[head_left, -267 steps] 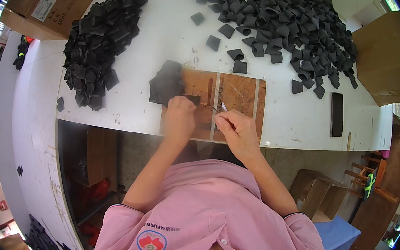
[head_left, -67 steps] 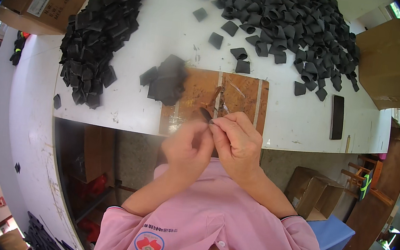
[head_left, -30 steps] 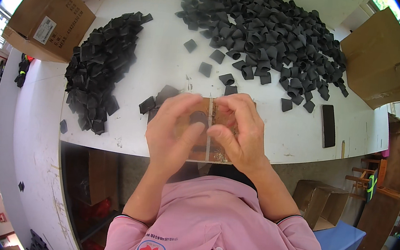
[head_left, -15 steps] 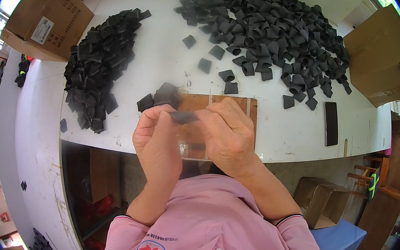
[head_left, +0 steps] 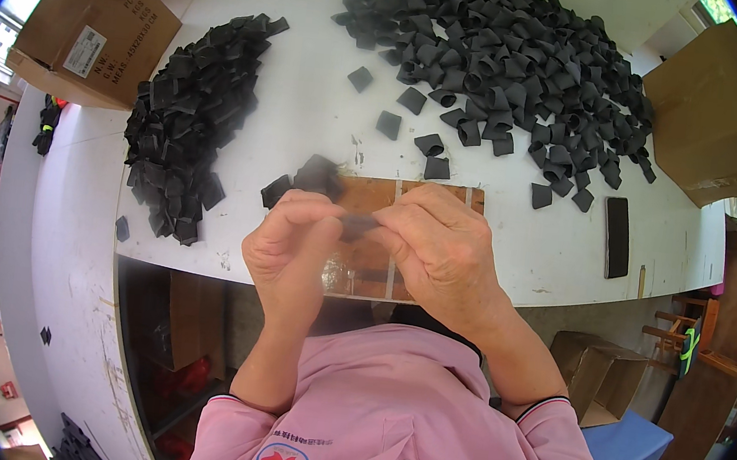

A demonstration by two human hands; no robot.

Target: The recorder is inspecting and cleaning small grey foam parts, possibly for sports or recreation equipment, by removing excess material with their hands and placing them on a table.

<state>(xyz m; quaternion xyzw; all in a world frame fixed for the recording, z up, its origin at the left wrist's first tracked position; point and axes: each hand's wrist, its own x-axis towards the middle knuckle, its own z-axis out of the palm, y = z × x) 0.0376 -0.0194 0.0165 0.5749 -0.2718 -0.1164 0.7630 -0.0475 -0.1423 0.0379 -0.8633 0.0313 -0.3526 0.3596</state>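
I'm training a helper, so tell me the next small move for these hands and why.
Perhaps ease the dark piece into an open curl: it seems pinched between the left hand and the right hand above the brown board, and many pieces in the large pile are curled open. Blur hides its exact shape.

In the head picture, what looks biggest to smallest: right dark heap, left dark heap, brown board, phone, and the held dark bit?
1. Right dark heap
2. Left dark heap and brown board: too close to rank; board partly hidden
3. Phone
4. Held dark bit, by what shows; it's blurred and partly covered
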